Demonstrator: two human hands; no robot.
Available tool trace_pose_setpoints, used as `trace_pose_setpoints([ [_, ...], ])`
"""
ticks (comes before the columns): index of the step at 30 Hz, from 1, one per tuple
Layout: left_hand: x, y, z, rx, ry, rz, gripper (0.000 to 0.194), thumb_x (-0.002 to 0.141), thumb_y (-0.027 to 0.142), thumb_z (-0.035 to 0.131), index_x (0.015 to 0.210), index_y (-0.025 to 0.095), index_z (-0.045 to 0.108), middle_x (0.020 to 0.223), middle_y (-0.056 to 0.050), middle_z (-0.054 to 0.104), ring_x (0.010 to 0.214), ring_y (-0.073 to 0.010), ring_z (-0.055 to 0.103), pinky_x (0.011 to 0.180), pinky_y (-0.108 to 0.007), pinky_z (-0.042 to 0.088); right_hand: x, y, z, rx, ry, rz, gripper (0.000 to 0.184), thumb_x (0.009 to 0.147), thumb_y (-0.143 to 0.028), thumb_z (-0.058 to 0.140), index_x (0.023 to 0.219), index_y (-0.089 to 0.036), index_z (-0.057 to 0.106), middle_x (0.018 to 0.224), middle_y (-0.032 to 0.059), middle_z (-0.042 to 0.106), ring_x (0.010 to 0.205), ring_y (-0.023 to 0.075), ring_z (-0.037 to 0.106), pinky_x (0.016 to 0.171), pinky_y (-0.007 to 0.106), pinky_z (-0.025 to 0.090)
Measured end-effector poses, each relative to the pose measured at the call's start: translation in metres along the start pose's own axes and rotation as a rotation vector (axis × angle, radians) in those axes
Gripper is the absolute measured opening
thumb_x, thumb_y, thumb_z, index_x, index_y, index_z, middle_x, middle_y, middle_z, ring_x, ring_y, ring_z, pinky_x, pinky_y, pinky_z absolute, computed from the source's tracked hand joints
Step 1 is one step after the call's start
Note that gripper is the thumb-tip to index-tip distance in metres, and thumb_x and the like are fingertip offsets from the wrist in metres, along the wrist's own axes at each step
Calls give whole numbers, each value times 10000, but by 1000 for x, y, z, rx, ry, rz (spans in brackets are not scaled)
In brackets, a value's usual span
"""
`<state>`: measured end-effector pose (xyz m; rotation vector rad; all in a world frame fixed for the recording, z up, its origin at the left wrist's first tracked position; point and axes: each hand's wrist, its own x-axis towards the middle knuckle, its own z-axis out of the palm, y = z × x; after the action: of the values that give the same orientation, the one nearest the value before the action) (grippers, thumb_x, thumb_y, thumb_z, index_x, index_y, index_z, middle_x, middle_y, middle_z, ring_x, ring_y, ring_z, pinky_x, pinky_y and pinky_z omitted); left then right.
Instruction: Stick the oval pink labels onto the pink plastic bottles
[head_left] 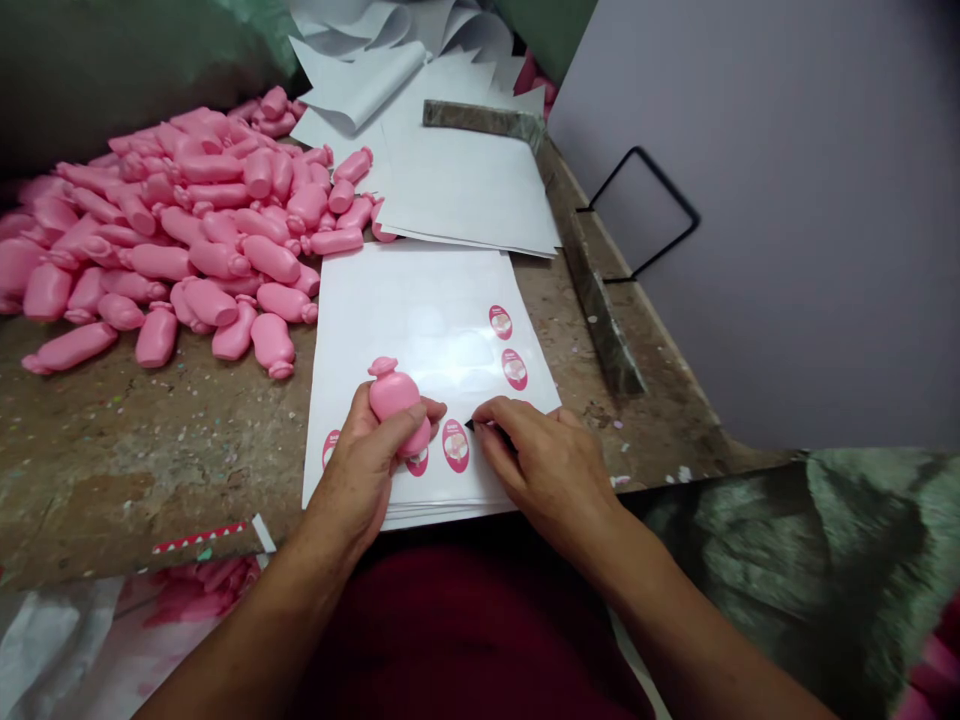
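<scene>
A pink plastic bottle (pixel 397 398) is in my left hand (pixel 366 455), tilted with its cap end up, just above a white sticker sheet (pixel 405 310). My right hand (pixel 544 455) is closed around a small dark pointed tool (pixel 470 425), most of it hidden by the fingers. Its tip is beside an oval pink label (pixel 455 446) on the sheet. Another label (pixel 418 462) lies partly under the held bottle, and one more (pixel 331 446) shows at the left edge. Two labels sit on the right side, the upper one (pixel 501 322) above the lower one (pixel 514 369).
A large heap of pink bottles (pixel 217 220) covers the table's left. More white sheets (pixel 465 190) lie behind, with curled paper (pixel 360 85) farther back. A raised metal strip (pixel 592 300) and a black wire handle (pixel 694 215) stand at right. A red strip (pixel 199 537) lies near the front edge.
</scene>
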<state>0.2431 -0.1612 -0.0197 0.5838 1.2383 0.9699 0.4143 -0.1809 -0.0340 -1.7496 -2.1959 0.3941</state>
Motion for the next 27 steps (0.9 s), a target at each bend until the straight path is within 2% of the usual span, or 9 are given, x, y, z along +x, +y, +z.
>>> trace_pose_setpoints([
  [5, 0, -1, -1, -15, -25, 4, 468, 739, 305, 769, 1131, 200, 534, 875, -33, 721, 905, -208, 679, 827, -328, 491, 5, -1, -1, 10, -4, 17, 208, 947, -226, 452, 911, -198, 655, 823, 53, 755, 665, 189, 618, 673, 323, 331],
  [9, 2, 1, -1, -77, -22, -24, 394, 770, 320, 747, 1099, 188, 576, 891, -38, 720, 905, -219, 704, 888, -363, 509, 6, 2, -5, 116, -33, 50, 197, 933, -251, 470, 897, -223, 661, 752, 16, 734, 625, 177, 600, 635, 298, 345],
  [12, 2, 3, 0, -133, -3, -29, 363, 764, 280, 749, 1080, 171, 609, 873, -35, 718, 883, -203, 713, 895, -349, 530, 4, 4, -6, 64, 17, 28, 206, 942, -245, 465, 894, -208, 661, 774, 35, 738, 649, 189, 616, 650, 315, 331],
  [16, 1, 4, 0, -152, -1, -26, 342, 774, 238, 741, 1085, 162, 623, 898, -46, 724, 826, -160, 699, 775, -273, 558, 4, 2, -1, -48, -4, -14, 206, 957, -245, 463, 885, -197, 650, 785, 45, 750, 651, 192, 623, 684, 337, 306],
  [20, 1, 3, -3, -119, -26, -17, 371, 788, 276, 742, 1119, 187, 599, 896, -35, 713, 784, -153, 688, 680, -241, 550, 10, 3, 3, -61, -10, 42, 201, 915, -354, 570, 795, -202, 624, 737, 40, 726, 616, 185, 585, 695, 339, 318],
  [22, 2, 3, -4, -121, -31, -10, 374, 778, 279, 746, 1107, 193, 589, 878, -26, 700, 786, -166, 693, 696, -263, 560, 13, 5, -1, 76, -41, 116, 215, 863, -369, 611, 716, -213, 590, 657, 8, 668, 584, 167, 542, 664, 321, 331],
  [27, 1, 1, -3, -96, -47, 27, 400, 758, 299, 765, 1098, 212, 573, 882, -12, 678, 755, -154, 666, 671, -260, 537, 14, 1, -25, 761, -96, 270, 302, 802, -437, 633, 634, -224, 500, 578, -34, 535, 559, 129, 468, 543, 261, 350],
])
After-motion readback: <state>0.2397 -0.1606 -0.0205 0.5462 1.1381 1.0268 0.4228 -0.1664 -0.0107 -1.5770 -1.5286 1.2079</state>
